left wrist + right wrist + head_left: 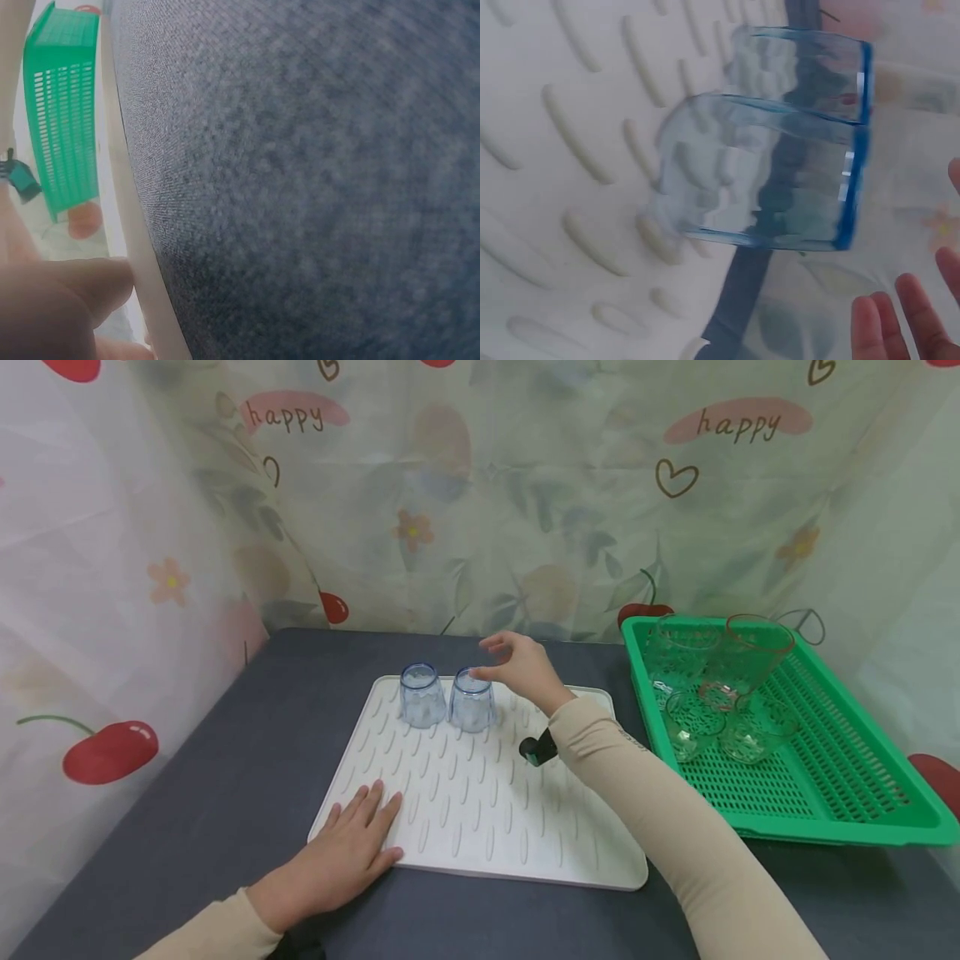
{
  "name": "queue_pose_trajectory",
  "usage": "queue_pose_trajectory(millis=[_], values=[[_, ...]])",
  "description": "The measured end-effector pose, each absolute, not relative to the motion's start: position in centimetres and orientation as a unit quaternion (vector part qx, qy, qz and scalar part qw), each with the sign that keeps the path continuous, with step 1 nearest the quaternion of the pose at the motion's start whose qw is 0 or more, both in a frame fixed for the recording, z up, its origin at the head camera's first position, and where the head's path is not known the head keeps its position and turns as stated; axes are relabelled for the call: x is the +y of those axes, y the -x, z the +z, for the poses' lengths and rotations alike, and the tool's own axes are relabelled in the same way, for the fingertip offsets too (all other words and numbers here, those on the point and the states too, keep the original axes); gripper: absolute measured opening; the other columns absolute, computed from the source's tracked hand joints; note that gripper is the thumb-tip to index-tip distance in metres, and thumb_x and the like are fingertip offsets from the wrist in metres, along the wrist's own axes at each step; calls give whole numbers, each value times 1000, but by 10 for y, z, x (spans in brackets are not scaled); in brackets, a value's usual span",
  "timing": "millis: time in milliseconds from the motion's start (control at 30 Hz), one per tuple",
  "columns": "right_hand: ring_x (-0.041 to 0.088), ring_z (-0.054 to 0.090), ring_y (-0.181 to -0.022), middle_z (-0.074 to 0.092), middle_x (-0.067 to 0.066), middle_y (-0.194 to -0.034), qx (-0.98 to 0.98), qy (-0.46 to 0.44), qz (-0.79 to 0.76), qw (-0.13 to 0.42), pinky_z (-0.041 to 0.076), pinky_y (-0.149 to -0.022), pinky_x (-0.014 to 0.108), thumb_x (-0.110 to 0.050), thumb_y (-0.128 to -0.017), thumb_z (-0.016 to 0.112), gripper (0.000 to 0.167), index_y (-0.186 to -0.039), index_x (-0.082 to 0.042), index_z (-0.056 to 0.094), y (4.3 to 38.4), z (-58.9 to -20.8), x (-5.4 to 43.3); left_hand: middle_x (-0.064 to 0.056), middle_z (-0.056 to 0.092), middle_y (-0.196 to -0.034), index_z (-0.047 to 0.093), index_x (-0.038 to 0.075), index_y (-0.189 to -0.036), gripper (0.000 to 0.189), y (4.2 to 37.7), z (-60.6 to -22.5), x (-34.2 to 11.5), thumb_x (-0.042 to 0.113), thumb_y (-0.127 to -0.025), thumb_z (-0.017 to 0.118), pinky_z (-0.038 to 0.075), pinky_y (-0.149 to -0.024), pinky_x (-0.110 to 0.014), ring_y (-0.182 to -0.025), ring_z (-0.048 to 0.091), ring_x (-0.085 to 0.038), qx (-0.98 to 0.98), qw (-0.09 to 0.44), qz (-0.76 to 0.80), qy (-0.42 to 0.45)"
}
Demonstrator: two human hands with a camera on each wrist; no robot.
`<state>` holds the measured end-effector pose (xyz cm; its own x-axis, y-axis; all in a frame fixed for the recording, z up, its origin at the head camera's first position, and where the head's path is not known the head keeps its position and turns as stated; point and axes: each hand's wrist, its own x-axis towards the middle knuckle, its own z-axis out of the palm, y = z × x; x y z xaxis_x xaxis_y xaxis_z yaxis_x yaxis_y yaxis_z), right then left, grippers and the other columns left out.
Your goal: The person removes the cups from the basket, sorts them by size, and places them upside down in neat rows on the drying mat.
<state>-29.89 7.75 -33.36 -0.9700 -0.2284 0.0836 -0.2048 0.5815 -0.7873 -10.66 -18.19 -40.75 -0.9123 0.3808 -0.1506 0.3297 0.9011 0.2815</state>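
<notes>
Two clear bluish glass tumblers stand side by side near the back edge of a white ridged mat, a left tumbler (pixel 422 697) and a right tumbler (pixel 472 706). My right hand (pixel 525 670) hovers at the right tumbler, fingers spread and thumb near its top. The right wrist view shows fingers (pixel 922 319) apart from the near tumbler (pixel 757 180), holding nothing. Flat on the mat's (pixel 465 852) front left corner lies my left hand (pixel 341 856), fingers straight. In the left wrist view its thumb (pixel 97 285) touches the mat's edge.
A green slotted basket (pixel 862 822) stands on the dark tabletop (pixel 247 760) at the right, with several clear glasses (pixel 757 727) in its left part. Behind the table hangs a printed curtain (pixel 487 527). My right forearm crosses the mat's right side.
</notes>
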Motion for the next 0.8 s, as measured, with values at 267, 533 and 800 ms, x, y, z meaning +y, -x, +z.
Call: queue_pose_trajectory(millis=[267,533,800], values=[[25,57,-119,60,6,-127,872,108,-476,10,50,-92,43,-30,-84,77,42,-122,-17,64,287,-307,99,-27,21,-156,34,2,-149,66,107,-409,-182,38,-97,55,19,-107,-70,-145,18,-46,970,99,121,-184],[24,58,-118,60,5,-128,861,129,-492,10,48,-96,43,-26,-86,74,41,-124,-18,62,263,-274,122,-28,22,-156,34,2,-149,66,109,-410,-182,38,-97,55,20,-107,-70,-144,19,-46,971,94,116,-185],[22,57,-120,58,3,-132,850,187,-491,-35,50,-94,41,-22,-88,72,42,-128,-16,59,232,-257,162,-29,22,-155,35,2,-149,66,109,-412,-182,38,-97,55,20,-106,-71,-144,19,-46,971,95,118,-188]])
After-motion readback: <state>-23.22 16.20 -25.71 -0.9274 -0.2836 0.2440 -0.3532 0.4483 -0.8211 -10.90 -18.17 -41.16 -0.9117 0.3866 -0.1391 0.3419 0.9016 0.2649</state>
